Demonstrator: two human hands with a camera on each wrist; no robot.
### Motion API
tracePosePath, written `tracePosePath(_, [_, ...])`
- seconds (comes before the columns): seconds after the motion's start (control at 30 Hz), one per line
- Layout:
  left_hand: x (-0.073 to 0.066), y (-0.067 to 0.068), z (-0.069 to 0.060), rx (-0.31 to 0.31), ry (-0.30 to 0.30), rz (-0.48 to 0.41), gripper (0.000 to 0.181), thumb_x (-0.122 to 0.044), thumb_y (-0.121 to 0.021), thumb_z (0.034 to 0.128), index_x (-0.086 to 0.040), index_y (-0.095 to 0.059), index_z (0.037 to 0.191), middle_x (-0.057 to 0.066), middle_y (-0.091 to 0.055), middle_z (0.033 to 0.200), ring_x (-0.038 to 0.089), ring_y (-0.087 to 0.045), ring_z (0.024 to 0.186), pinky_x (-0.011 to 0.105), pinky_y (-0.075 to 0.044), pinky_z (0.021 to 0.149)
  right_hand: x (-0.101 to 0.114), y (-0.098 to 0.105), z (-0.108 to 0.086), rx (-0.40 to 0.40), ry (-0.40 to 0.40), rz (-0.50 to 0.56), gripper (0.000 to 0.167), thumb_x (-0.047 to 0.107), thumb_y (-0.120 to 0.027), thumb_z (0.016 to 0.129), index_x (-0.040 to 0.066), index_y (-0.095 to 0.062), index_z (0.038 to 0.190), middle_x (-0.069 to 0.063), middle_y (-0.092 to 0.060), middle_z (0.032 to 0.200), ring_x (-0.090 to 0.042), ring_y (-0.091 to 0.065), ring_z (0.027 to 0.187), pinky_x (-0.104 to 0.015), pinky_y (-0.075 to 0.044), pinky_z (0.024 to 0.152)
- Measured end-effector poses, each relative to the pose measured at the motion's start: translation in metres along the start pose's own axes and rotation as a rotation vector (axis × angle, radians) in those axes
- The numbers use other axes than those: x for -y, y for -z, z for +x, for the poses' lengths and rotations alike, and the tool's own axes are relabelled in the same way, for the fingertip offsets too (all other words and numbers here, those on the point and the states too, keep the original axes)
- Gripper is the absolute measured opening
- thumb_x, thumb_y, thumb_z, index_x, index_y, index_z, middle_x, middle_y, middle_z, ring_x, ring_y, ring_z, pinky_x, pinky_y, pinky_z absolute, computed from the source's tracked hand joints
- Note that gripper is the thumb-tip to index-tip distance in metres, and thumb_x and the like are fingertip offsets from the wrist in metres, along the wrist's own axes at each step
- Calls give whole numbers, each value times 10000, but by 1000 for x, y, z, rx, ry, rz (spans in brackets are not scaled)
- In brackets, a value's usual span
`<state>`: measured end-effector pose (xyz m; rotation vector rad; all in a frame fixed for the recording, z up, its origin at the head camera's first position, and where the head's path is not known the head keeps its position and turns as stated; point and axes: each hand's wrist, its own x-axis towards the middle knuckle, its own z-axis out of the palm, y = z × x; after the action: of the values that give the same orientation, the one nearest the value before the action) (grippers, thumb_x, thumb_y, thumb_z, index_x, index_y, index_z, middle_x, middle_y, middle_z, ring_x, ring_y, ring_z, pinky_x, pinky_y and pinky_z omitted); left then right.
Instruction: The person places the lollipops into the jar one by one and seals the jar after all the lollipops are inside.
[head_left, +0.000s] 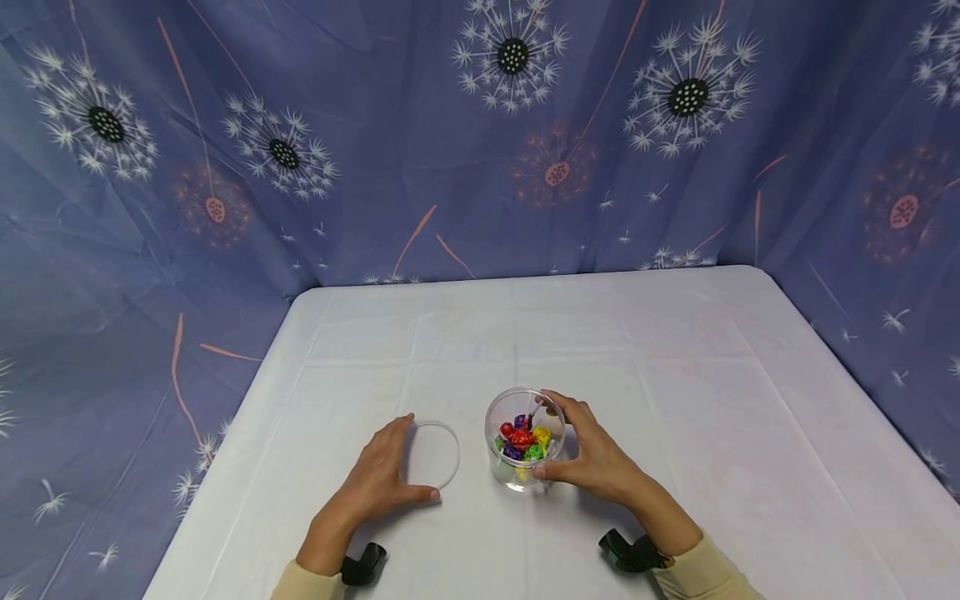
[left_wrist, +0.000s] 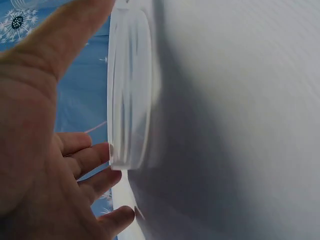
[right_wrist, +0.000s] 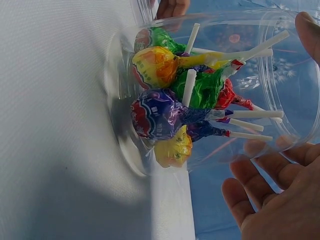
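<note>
A clear round plastic jar [head_left: 504, 467] stands upright on the white table, with several wrapped lollipops [right_wrist: 160, 112] inside, in red, purple, green and yellow. My right hand [head_left: 596, 460] holds the jar from its right side, thumb at the front and fingers behind, near the rim. To the left, a clear round lid [head_left: 458, 461] lies flat on the cloth. My left hand [head_left: 381, 475] is around the lid's left side, thumb and fingers spread apart. In the left wrist view, fingertips are close to the edge of the lid [left_wrist: 131, 90]; firm contact is not clear.
A white cloth [head_left: 517, 333] covers the table. Behind and beside it hangs a blue curtain [head_left: 390, 150] with dandelion prints. Dark wrist devices [head_left: 630, 552] sit under both wrists, near the cloth.
</note>
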<state>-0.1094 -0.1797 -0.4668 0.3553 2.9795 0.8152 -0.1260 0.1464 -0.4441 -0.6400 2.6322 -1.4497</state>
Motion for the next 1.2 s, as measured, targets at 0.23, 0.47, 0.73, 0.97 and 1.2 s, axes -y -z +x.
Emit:
tracePosePath(0.23, [8,-3,-3,-14,-1,-24,1141,-474,-883,535,-24,-325,1423,188,-420,1417,360,-390,1303,523,-315,1072,-1,0,0,-3,4,0,914,306,-834,693,262,-315,1445,-119,-472,1367,-299,-414,1252,-639,-330,1005])
tracePosePath(0.47, [13,-6,-6,-34,13,-47,1102,-435,-888,543,-27,-339,1407,187,-444,1389,335,-406,1274,507,-317,1063,-1,-1,0,-4,16,2,911,297,-834,693,263,-317,1443,-124,-476,1352,-300,-428,1232,-625,-347,990])
tracePosePath(0.73, [11,-5,-7,-45,28,-42,1065,-394,-891,554,-44,-359,1408,153,-476,1350,299,-397,1269,475,-363,1033,-1,0,0,-2,10,-2,912,316,-832,693,279,-315,1444,-135,-466,1334,-331,-440,1223,-633,-356,979])
tracePosePath(0.97, [11,-7,-6,-65,13,-27,1067,-382,-904,529,-32,-385,1393,148,-511,1317,300,-404,1192,481,-326,1014,-1,0,0,1,8,0,907,337,-829,694,286,-318,1442,-127,-469,1340,-332,-437,1225,-645,-352,977])
tracePosePath(1.2, [12,-10,-5,-69,-8,-35,1068,-360,-907,532,-11,-382,1394,162,-498,1326,316,-391,1193,495,-297,1021,-2,0,0,2,1,-1,913,337,-830,695,297,-309,1444,-124,-462,1352,-360,-438,1223,-645,-346,983])
